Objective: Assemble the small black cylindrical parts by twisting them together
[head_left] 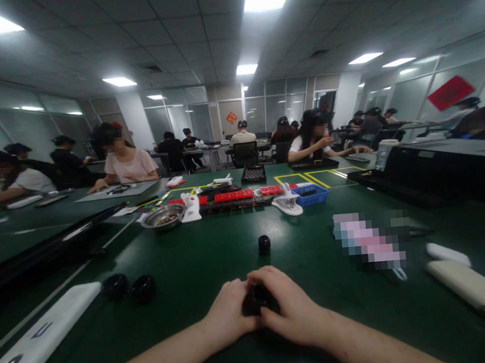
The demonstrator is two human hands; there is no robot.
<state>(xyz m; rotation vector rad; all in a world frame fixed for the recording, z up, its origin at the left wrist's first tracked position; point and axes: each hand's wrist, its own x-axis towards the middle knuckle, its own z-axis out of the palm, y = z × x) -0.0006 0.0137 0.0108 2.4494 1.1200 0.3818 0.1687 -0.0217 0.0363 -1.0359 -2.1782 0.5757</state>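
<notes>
My left hand (231, 308) and my right hand (288, 304) meet low in the middle of the view, fingers curled round a dark round piece (260, 297). Most of that piece is hidden by the fingers, so its exact kind cannot be made out. Just beyond the hands, a small black ribbed cylindrical part (264, 244) stands on the green table (215, 256). Off to the left lie two glossy black round parts, one (115, 285) beside the other (143, 289).
Farther back are a metal bowl (163, 217) of small pieces, red blocks (233, 195), a white clamp (287, 201) and a blue bin (310, 194). A long white object (45, 337) lies left; a beige case (471, 286) lies right. Several people sit at tables beyond.
</notes>
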